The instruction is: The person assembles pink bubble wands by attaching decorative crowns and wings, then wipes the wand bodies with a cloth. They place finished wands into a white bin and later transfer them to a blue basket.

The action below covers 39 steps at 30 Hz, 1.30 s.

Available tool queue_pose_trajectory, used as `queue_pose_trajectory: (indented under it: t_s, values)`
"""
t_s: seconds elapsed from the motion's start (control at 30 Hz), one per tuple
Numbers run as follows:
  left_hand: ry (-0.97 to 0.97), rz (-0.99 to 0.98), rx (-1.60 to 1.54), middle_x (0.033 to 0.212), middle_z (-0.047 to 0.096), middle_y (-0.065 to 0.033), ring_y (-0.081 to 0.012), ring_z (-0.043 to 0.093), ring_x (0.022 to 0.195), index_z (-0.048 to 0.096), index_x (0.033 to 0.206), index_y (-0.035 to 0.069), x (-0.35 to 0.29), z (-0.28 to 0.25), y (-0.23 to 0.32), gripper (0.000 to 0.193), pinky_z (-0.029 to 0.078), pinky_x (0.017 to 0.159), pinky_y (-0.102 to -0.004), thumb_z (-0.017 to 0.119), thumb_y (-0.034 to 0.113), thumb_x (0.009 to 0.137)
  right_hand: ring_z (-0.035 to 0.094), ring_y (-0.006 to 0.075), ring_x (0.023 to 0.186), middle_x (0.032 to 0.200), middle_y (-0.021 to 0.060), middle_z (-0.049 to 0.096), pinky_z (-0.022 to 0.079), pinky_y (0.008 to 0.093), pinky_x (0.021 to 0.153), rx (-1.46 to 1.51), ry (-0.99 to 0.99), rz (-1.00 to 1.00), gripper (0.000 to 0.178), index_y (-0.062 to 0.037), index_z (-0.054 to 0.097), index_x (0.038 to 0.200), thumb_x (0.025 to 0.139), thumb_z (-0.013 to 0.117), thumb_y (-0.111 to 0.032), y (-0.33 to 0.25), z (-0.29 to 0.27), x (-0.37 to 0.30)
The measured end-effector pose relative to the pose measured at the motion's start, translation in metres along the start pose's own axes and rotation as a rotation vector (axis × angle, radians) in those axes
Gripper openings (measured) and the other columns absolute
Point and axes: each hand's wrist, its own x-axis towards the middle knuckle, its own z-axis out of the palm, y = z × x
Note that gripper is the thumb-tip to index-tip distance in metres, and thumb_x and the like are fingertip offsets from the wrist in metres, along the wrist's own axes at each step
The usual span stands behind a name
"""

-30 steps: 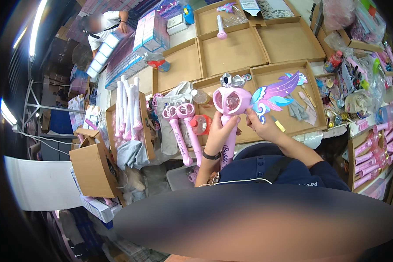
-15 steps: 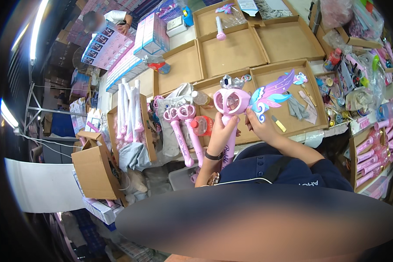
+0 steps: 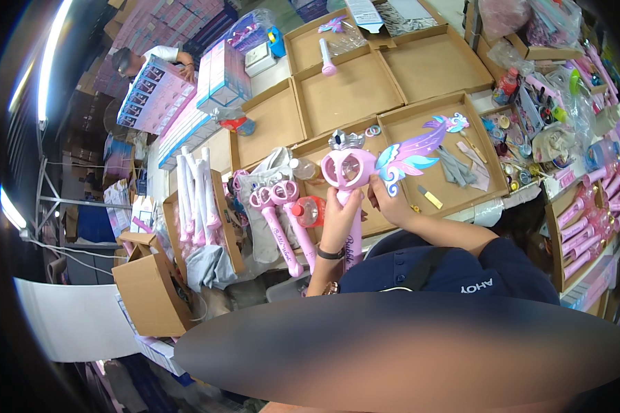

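My left hand (image 3: 340, 219) is wrapped round the handle of a pink bubble wand (image 3: 348, 168), just under its round head. A silver crown with a dark jewel tops the head. At the head's right side is a purple and blue wing (image 3: 412, 153), its base meeting the wand; whether it is fixed there I cannot tell. My right hand (image 3: 391, 205) pinches the wing near that base. Left of my hands lie two more pink wands (image 3: 280, 237), beside a red-wrapped bottle (image 3: 308, 210).
Shallow cardboard trays (image 3: 348, 86) cover the table. One holds another wing piece (image 3: 455, 122), grey cloths (image 3: 456, 167) and a yellow cutter (image 3: 430, 197). White sticks (image 3: 194, 186) stand in a box at left. Wands fill a right-hand box (image 3: 577, 230). A person (image 3: 162, 58) handles cartons at the far left.
The view has shifted slightly, so the table appears a little further left. Both hands keep their hold on the wand and the wing.
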Motion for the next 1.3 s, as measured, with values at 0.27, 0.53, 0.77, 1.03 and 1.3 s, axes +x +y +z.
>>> queue_pose_trajectory:
  t_s: [0.27, 0.53, 0.77, 1.03, 1.3]
  values:
    - [0.082, -0.061, -0.121, 0.083, 0.057, -0.0050, -0.0117, 0.057, 0.059, 0.045, 0.107, 0.004, 0.001, -0.024, 0.006, 0.031, 0.048, 0.051, -0.0238, 0.057, 0.027, 0.089, 0.047, 0.0057, 0.046, 0.060, 0.0001, 0.053, 0.035, 0.0197, 0.040, -0.108, -0.249, 0.349, 0.038, -0.0073, 0.057, 0.075, 0.086, 0.056, -0.044, -0.006, -0.068, 0.006]
    - [0.033, 0.208, -0.543, 0.083, 0.057, -0.0070, -0.0162, 0.058, 0.061, 0.046, 0.107, 0.003, 0.034, -0.054, 0.036, 0.049, 0.050, 0.057, -0.0302, 0.040, 0.050, 0.092, 0.042, 0.0059, 0.044, 0.069, 0.0036, 0.056, 0.035, 0.0204, 0.041, -0.318, 0.027, 0.585, 0.045, -0.0030, 0.055, 0.106, 0.086, 0.056, -0.044, 0.060, -0.127, 0.041]
    - [0.324, 0.462, -0.606, 0.084, 0.057, -0.0060, -0.0192, 0.058, 0.071, 0.049, 0.104, 0.004, 0.043, -0.034, 0.060, 0.046, 0.049, 0.064, -0.0326, 0.039, 0.048, 0.093, 0.056, 0.0117, 0.089, 0.105, 0.0097, 0.054, 0.046, 0.0285, 0.080, -0.070, -0.565, 0.123, 0.046, -0.0002, 0.044, 0.124, 0.086, 0.060, -0.020, 0.031, -0.053, -0.003]
    - [0.166, 0.403, -0.704, 0.113, 0.054, -0.0137, -0.0220, 0.059, 0.094, 0.039, 0.123, 0.000, 0.023, 0.000, 0.050, 0.037, 0.048, 0.084, -0.0351, 0.050, 0.011, 0.090, 0.058, 0.0118, 0.071, 0.080, 0.0045, 0.058, 0.047, 0.0258, 0.064, -0.267, -0.476, 0.072, 0.041, 0.0001, 0.043, 0.107, 0.076, 0.067, -0.010, -0.009, -0.025, -0.034]
    - [-0.141, 0.154, -0.647, 0.117, 0.056, -0.0155, -0.0223, 0.059, 0.098, 0.043, 0.123, 0.000, 0.019, -0.001, 0.031, 0.045, 0.048, 0.086, -0.0344, 0.061, 0.008, 0.082, 0.058, 0.0125, 0.070, 0.081, 0.0056, 0.058, 0.047, 0.0262, 0.064, -0.334, -0.446, 0.112, 0.044, 0.0004, 0.042, 0.112, 0.076, 0.067, -0.008, -0.004, -0.039, -0.035]
